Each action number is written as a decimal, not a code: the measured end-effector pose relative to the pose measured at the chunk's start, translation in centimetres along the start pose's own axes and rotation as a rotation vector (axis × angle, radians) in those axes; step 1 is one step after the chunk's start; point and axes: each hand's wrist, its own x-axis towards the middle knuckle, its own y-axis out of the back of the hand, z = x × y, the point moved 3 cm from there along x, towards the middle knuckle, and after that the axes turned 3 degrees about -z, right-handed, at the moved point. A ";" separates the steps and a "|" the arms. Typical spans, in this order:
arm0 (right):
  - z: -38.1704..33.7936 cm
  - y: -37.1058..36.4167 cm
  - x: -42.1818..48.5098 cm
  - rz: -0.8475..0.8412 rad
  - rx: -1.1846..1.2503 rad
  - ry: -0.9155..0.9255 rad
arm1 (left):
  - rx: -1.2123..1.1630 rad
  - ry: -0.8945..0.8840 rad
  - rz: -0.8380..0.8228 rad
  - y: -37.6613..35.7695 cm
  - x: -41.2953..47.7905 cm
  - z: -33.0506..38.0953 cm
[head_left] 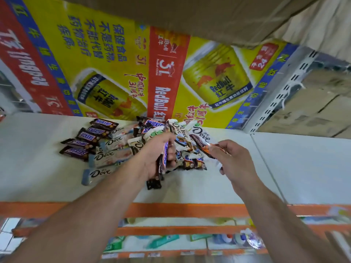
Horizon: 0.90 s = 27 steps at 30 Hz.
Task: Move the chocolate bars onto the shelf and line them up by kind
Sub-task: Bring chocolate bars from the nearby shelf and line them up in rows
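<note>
The left hand clasps a stack of Snickers bars; the right hand pinches a brown-wrapped bar; just beyond, a mixed heap lies on the white shelf; a Snickers row sits left; a Red Bull carton stands behind.

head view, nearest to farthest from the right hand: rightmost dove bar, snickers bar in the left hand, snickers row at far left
1. Rightmost Dove bar, just left of the right hand, which pinches a chocolate bar.
2. Snickers bar, gripped by the left hand, mid-pile.
3. Snickers row, far left on the shelf.
</note>
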 end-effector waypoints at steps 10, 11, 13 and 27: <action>4.0 11.7 -0.4 0.067 0.126 -0.025 | 0.276 -0.130 -0.042 -10.7 2.0 -3.6; 4.5 13.2 -0.3 0.069 0.139 -0.018 | 0.308 -0.151 -0.045 -11.9 2.1 -4.1; 5.6 16.3 -0.2 0.069 0.163 -0.006 | 0.320 -0.164 -0.042 -14.4 2.7 -5.4; 12.7 38.8 -1.8 0.196 0.111 -0.016 | 0.382 -0.114 -0.254 -36.5 8.8 -15.5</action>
